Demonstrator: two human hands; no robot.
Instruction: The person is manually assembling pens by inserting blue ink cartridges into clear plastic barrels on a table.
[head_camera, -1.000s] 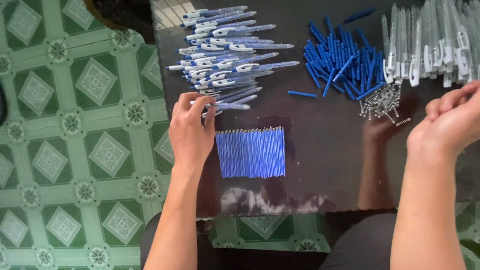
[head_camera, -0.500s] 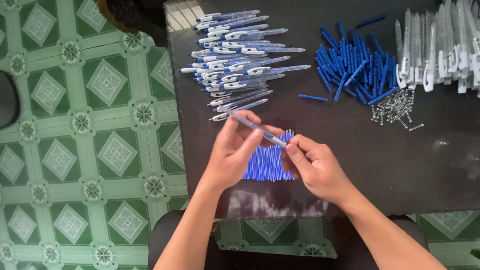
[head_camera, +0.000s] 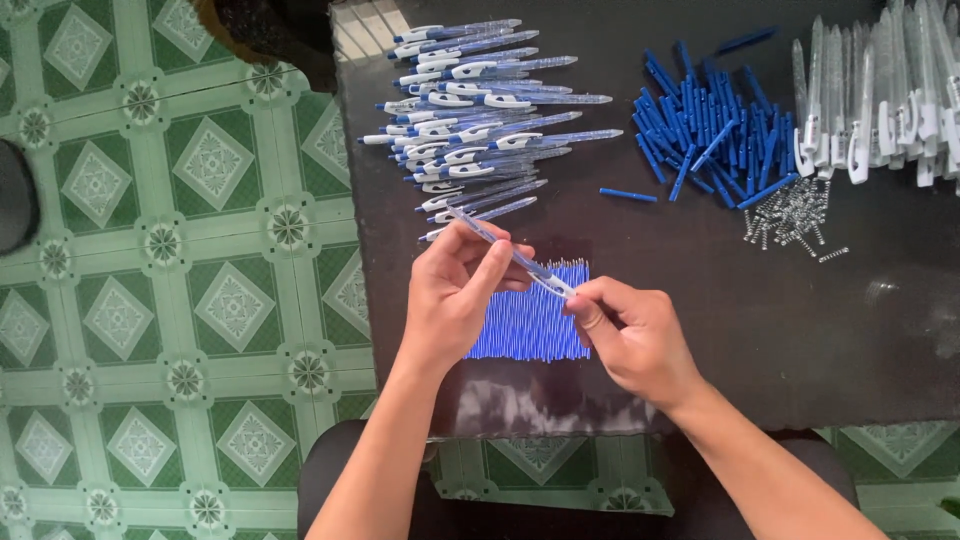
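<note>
Left hand and right hand, grips clamped on a clear-barrelled blue pen above the dark worktop. Risk: a slipping pen scatters the blue refill row beneath.

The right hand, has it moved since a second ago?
Yes. The right hand came in from the table's right edge, leftward to the blue refill row, gripping the pen.

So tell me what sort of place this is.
Probably a small hand-assembly workstation for ballpoint pens, possibly home-based. A dark table above a green patterned tile floor holds sorted parts: finished pens, blue pen parts, springs, blue refills.
</note>
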